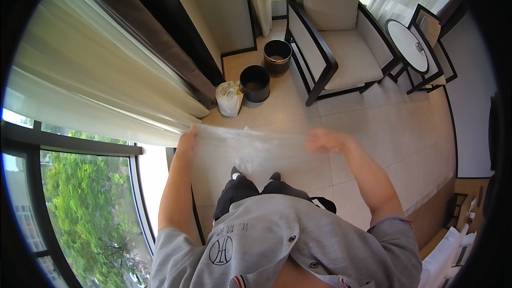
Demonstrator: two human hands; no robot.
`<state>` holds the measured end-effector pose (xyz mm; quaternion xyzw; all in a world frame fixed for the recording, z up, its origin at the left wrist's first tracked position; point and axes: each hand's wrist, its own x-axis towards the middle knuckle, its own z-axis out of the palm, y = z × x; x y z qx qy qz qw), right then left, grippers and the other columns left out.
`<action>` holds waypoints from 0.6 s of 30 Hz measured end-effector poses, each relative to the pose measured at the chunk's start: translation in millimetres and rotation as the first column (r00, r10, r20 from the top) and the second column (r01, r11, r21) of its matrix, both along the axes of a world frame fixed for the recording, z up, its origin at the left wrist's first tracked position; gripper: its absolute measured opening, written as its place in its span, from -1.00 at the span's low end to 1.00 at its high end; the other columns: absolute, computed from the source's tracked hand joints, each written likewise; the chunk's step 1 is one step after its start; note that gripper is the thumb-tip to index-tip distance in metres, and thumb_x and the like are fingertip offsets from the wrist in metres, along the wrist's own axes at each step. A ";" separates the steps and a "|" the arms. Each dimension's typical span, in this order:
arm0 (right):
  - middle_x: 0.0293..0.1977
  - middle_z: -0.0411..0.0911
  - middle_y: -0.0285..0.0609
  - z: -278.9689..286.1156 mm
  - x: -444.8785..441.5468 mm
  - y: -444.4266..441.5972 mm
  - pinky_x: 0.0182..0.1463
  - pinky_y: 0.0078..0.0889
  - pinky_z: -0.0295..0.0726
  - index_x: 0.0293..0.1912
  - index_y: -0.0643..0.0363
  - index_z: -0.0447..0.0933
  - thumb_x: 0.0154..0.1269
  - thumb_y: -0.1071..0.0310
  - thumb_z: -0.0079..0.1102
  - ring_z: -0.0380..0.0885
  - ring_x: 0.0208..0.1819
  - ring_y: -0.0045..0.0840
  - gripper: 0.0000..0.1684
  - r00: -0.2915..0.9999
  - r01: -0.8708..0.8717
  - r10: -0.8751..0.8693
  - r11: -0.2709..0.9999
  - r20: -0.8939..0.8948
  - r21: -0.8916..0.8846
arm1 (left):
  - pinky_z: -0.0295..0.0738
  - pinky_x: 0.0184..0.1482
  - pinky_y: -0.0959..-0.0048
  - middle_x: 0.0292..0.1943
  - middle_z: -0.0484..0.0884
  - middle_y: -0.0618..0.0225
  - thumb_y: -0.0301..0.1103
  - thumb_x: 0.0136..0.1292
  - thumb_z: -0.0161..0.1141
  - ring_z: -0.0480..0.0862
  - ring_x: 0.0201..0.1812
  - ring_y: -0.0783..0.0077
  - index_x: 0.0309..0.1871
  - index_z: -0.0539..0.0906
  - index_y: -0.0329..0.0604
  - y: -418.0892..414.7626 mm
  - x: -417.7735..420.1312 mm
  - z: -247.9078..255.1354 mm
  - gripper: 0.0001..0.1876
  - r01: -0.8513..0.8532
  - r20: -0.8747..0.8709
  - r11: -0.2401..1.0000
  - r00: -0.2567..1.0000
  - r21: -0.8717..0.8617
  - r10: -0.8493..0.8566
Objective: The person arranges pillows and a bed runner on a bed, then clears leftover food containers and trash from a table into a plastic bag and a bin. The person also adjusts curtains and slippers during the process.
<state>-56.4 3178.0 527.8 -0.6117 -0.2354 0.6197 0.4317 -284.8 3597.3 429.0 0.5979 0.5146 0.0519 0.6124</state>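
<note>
A thin, translucent plastic bag (252,144) is stretched out in front of me, blurred by motion. My left hand (192,140) grips its edge on one side, near the curtain. On the other side my right hand (326,141) holds the opposite edge, its fingers blurred. Beyond the bag, on the tiled floor, stand a black open bin (255,84) and a second dark bin with a shiny rim (277,57). A filled white plastic bag (229,99) sits beside the nearer bin.
A cushioned armchair (352,56) with a dark frame stands ahead to the right. Past it are a round side table (407,46) and another chair (430,32). Long curtains (100,72) and a large window (88,208) run along the left. White linen (444,252) lies at lower right.
</note>
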 end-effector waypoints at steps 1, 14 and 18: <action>-0.62 0.42 -0.36 -4.5 48.7 0.3 -0.51 -0.54 0.36 -0.37 0.17 0.46 -0.02 0.29 0.19 0.39 -0.56 -0.64 -0.79 0.885 -0.003 0.013 1.000 0.465 -0.022 | 0.02 -0.76 0.55 -0.73 0.26 0.55 0.01 0.28 -0.07 0.19 -0.75 0.64 -0.45 0.53 -0.12 0.3 50.7 32.2 -0.60 0.026 0.075 0.989 0.997 -0.147 -0.015; -0.54 0.47 -0.27 -126.2 -26.0 28.2 -0.48 -0.43 0.36 -0.15 0.14 0.53 0.11 0.24 0.07 0.37 -0.54 -0.53 -0.69 0.825 -0.479 0.562 0.750 0.058 -0.457 | 0.29 0.14 0.25 -0.10 0.57 0.21 -0.46 0.19 -0.18 0.47 0.04 0.15 -0.13 0.58 -0.19 -71.5 -34.4 -130.2 -0.70 0.920 -0.472 0.248 0.372 0.304 -0.800; -0.32 0.55 -0.12 -207.2 -1.7 41.4 -0.44 -0.46 0.46 0.02 0.22 0.41 0.06 0.18 0.13 0.49 -0.47 -0.54 -0.48 0.932 0.331 -0.244 0.875 0.267 -0.354 | 0.32 -0.69 0.47 -0.62 0.54 0.19 -0.11 0.30 -0.15 0.44 -0.70 0.44 -0.17 0.56 -0.20 -87.4 -80.8 -120.4 -0.63 0.025 -0.272 0.963 0.957 -0.268 -0.101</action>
